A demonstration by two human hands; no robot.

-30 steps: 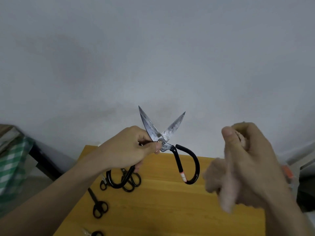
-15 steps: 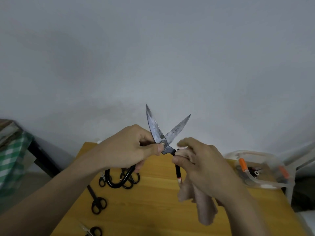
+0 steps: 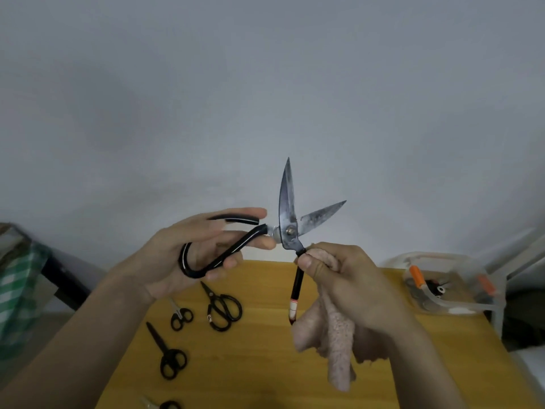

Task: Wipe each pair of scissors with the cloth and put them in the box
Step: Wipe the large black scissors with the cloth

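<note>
Head view: the widest thing I see is the grey wall (image 3: 265,84) behind both hands, then the wooden table (image 3: 259,364) beneath them. Past my right hand, at the table's far right corner, stands the clear plastic box (image 3: 451,293) with orange clips; something dark lies inside, too small for me to tell. Left of my left forearm there is a green checked fabric (image 3: 14,296).

My right hand (image 3: 351,281) clenches the pink cloth (image 3: 330,340), which hangs down below the fist, and with it pinches one black handle of the large scissors (image 3: 287,219) just under the pivot. My left hand (image 3: 194,249) has the other looped handle lying across its palm, fingers mostly straight, thumb reaching toward the pivot, so its hold looks loose rather than clenched. The large scissors are raised between the hands, above the table, blades spread and pointing up.

Below my left hand lie medium black scissors (image 3: 222,308), long black scissors (image 3: 168,355), small scissors (image 3: 180,315), and another pair (image 3: 165,405) cut off at the bottom edge.
</note>
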